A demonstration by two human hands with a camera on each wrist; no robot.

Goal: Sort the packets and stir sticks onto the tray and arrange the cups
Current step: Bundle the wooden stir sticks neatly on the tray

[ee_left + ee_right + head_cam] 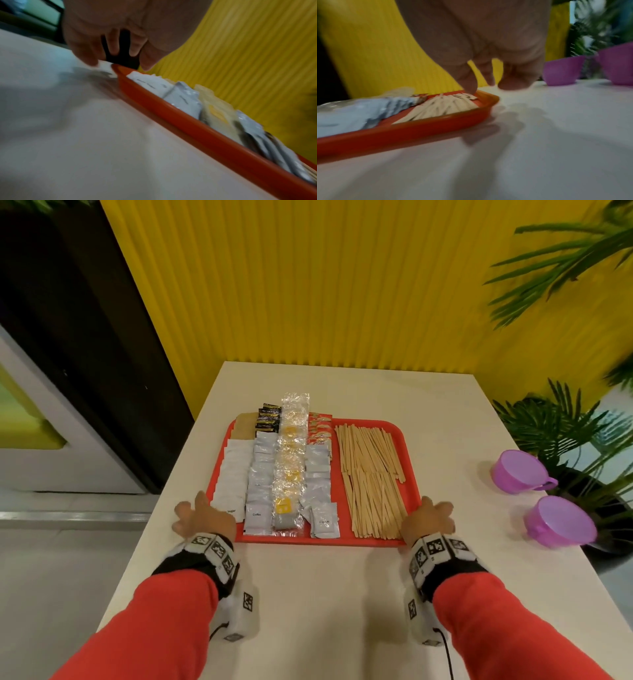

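Tray: the red tray (409,446) sits in the middle of the head view on the white worktop (308,594), its long sides running up the frame.
Packets: rows of packets (260,474) fill the left and centre of the tray: white ones, silvery ones, a clear strip with yellow inside, black and red ones at the top.
Stir sticks: the wooden stir sticks (370,474) lie in a loose sheaf along the right part of the tray.
Cups: two purple cups (520,477) stand at the right of the frame, well apart from the tray, near the worktop's edge.
Left hand: the left hand (202,517) is at the tray's lower left corner, fingers spread and loosely bent; from the left wrist view its fingertips (89,59) hang just over the rim, and contact cannot be made out.
Right hand: the right hand (430,517) is at the lower right corner, fingers spread; the right wrist view shows the thumb down at the rim by the sticks, nothing pinched.
Stage: sorting looks done; the cups appear to be what remains.
Handling: the tray is probably stiff and light, but its load is loose. Packets are slick and sticks roll, so any tilt or jerk would likely scatter the rows.
Where to hold: both side rims near the lower corners, kept level; the cups are probably light plastic, easily taken by the handle or rim.
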